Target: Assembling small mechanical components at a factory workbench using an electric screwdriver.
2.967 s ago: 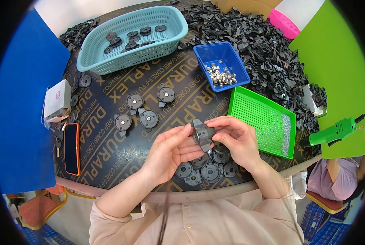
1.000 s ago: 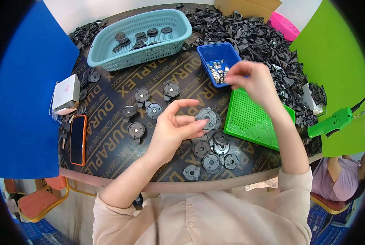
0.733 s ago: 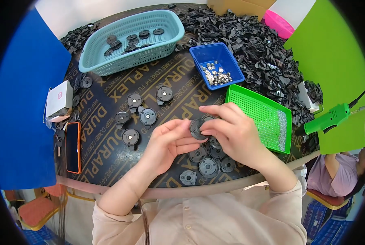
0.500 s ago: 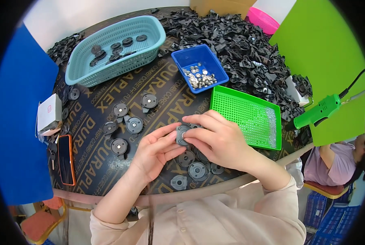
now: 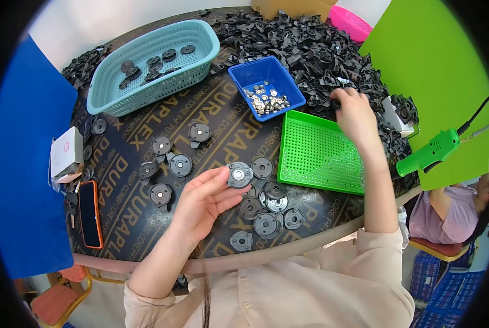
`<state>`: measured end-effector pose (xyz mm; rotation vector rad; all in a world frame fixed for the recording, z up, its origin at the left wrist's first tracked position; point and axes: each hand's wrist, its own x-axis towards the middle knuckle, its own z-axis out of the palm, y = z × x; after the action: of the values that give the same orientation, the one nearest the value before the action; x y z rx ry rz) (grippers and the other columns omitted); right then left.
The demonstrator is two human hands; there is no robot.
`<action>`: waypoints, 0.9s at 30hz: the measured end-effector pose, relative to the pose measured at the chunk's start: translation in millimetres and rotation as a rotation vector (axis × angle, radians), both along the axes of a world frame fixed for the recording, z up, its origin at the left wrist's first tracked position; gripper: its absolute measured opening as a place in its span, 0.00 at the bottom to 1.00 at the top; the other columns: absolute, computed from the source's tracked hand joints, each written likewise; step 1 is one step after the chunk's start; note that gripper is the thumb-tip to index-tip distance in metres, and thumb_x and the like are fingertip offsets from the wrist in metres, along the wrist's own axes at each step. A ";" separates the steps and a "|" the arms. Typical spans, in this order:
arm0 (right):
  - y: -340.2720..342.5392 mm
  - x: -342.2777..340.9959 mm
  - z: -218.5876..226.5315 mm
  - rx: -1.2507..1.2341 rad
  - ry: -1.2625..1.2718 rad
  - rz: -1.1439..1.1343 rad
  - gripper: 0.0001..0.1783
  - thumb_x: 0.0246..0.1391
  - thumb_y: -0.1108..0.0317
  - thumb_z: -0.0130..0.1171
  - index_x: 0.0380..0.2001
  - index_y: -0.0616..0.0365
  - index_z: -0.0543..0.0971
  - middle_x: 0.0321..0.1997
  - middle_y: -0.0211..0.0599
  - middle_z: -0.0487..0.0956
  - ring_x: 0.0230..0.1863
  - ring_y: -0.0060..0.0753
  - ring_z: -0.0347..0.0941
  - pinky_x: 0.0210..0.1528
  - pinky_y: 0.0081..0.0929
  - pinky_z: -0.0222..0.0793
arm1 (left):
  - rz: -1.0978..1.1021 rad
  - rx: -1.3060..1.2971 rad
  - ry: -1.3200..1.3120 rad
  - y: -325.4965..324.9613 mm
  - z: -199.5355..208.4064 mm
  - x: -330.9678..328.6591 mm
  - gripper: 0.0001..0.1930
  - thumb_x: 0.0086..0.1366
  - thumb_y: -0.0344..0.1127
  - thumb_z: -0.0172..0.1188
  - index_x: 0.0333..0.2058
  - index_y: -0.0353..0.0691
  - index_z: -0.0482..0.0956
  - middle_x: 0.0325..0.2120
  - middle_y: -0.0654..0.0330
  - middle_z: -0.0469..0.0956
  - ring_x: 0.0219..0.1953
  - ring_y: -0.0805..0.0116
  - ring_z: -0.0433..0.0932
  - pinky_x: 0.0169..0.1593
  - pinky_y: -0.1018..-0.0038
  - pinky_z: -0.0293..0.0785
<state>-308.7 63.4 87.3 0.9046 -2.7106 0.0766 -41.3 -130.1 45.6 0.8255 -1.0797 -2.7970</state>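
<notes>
My left hand holds a round dark grey plastic part, its silvery metal centre turned up, between thumb and fingers above the table. Beyond the green perforated tray, my right hand reaches to the edge of a heap of black plastic parts. Its fingertips pinch a black piece. Close below the left hand's part lie several loose grey discs. Farther left, several discs with side tabs rest on the table. A blue bin contains small round metal pieces.
A teal basket with black discs stands at the far left. At the left edge are a white box and an orange-cased phone. A green corded power screwdriver is at the right, near another person.
My right hand has left the part between both hands and moved right and away to the black heap. My left hand keeps the grey part, now with its metal centre showing.
</notes>
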 end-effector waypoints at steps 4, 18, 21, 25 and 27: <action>26.4 -44.8 -20.8 0.001 -0.081 -0.043 0.22 0.40 0.83 0.52 0.43 0.54 0.75 0.38 0.49 0.77 0.43 0.55 0.73 0.47 0.42 0.70 | -0.020 0.009 0.002 3.8 2.7 -1.1 0.15 0.66 0.38 0.56 0.48 0.36 0.72 0.43 0.53 0.79 0.46 0.59 0.80 0.46 0.72 0.77; 34.0 34.2 3.8 -1.171 -1.320 0.153 0.32 0.52 0.77 0.59 0.61 0.59 0.62 0.35 0.30 0.77 0.31 0.19 0.71 0.32 0.16 0.65 | 0.003 0.103 0.053 2.9 1.5 1.7 0.13 0.69 0.39 0.51 0.45 0.37 0.72 0.44 0.51 0.78 0.49 0.55 0.78 0.46 0.71 0.77; 35.3 40.1 -7.5 -1.079 -1.223 0.246 0.29 0.53 0.76 0.60 0.58 0.63 0.63 0.38 0.35 0.79 0.31 0.22 0.73 0.35 0.18 0.68 | -0.006 0.076 0.049 2.6 -0.3 1.5 0.14 0.69 0.38 0.51 0.47 0.36 0.70 0.45 0.51 0.77 0.49 0.55 0.78 0.47 0.71 0.77; 25.0 62.5 -8.0 -1.038 -0.994 0.319 0.17 0.57 0.73 0.57 0.47 0.64 0.66 0.43 0.45 0.80 0.36 0.29 0.78 0.37 0.19 0.72 | -0.036 0.068 0.043 3.3 -1.4 0.0 0.15 0.69 0.38 0.51 0.49 0.36 0.69 0.45 0.51 0.77 0.49 0.55 0.78 0.47 0.70 0.77; 17.1 75.2 -8.5 -1.036 -1.032 0.344 0.16 0.58 0.72 0.56 0.47 0.64 0.66 0.44 0.45 0.80 0.38 0.31 0.79 0.40 0.21 0.73 | -0.049 0.059 0.037 4.9 -0.5 -0.5 0.14 0.69 0.38 0.51 0.49 0.36 0.69 0.45 0.51 0.77 0.49 0.55 0.78 0.48 0.70 0.77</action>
<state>-233.5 80.4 78.8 1.0682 -2.4877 2.2678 -41.8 -125.1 45.1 0.7599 -1.0315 -2.8850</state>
